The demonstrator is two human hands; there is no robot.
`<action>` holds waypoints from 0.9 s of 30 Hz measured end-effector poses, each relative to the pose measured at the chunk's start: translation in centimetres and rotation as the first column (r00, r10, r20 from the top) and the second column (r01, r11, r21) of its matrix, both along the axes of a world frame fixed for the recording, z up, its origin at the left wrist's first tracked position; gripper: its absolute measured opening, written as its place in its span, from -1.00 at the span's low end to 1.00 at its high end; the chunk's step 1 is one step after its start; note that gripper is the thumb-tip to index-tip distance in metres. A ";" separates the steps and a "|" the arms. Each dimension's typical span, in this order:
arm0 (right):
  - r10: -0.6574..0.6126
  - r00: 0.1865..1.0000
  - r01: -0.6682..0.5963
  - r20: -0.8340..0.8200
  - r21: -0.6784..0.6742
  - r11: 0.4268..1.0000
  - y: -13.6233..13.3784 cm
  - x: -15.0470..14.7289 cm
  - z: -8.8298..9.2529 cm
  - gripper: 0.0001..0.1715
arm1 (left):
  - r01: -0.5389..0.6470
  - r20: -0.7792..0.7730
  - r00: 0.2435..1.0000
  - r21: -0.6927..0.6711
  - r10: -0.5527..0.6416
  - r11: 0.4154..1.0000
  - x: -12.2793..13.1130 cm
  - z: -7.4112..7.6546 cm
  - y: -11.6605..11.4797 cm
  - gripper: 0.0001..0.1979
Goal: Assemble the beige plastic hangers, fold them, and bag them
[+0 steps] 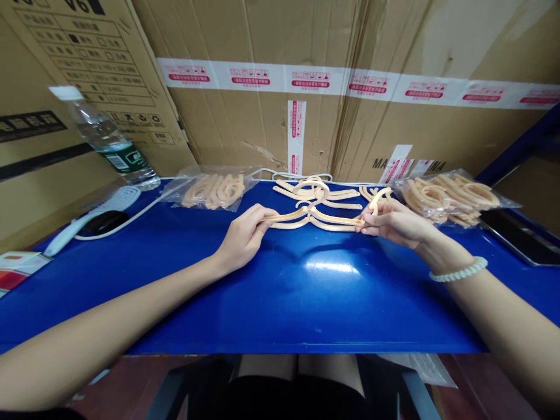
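Observation:
A cream folding clothes hanger [335, 219] is spread out above the blue table, its curved hook pointing up. My left hand [247, 233] is closed on the hanger's left end, thumb and fingers pinching it. At the opposite end, the fingers of my right hand [391, 223] are closed round the right tip. A cream curved piece [380, 197] rises by the right fingertips; whether it belongs to the held hanger I cannot tell. Just behind, more cream hangers [345, 195] lie on the table, partly hidden by the held one.
Clear bags of cream hangers lie at the left [214, 189] and right [450, 195]. A water bottle [111, 140], a white brush-like object [94, 216] and a white cable [144, 216] are on the left. A phone [522, 236] lies far right. Cardboard boxes [262, 128] wall the blue table [280, 315].

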State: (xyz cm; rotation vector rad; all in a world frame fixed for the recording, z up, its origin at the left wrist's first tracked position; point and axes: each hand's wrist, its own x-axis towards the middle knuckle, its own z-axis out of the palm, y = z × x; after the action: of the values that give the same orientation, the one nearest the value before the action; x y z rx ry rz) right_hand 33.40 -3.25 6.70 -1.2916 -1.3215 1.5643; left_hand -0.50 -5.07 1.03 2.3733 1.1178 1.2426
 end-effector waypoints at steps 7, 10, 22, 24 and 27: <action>-0.139 0.990 0.137 0.014 0.081 0.987 -0.1 -0.2 -0.2 -0.70 | -0.005 -0.016 1.000 -0.015 0.004 1.000 0.0 0.1 -0.1 -0.77; -0.172 0.985 0.169 0.006 0.124 0.978 -0.2 -0.2 -0.2 -0.67 | -0.014 -0.035 0.999 -0.035 0.013 0.999 0.0 0.1 -0.2 -0.74; -0.197 0.960 0.259 -0.199 0.366 0.894 0.1 1.1 1.8 -0.77 | -0.118 -0.078 0.991 -0.092 0.111 0.989 -0.3 0.2 0.0 -0.82; -0.206 0.961 0.262 -0.184 0.369 0.892 0.4 2.4 2.2 -0.76 | -0.119 -0.100 0.988 -0.028 0.116 0.992 -0.5 0.5 0.2 -0.83; -0.209 0.978 0.193 -0.005 0.404 0.894 0.6 4.5 2.8 -0.69 | -0.108 -0.119 0.986 0.089 0.119 0.990 -0.9 0.7 0.5 -0.84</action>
State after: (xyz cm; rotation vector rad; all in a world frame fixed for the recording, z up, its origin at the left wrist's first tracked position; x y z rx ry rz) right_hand 37.93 -2.60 9.52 -1.1559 -1.3949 1.0584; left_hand -1.43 -4.58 1.75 2.5092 1.2792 1.2134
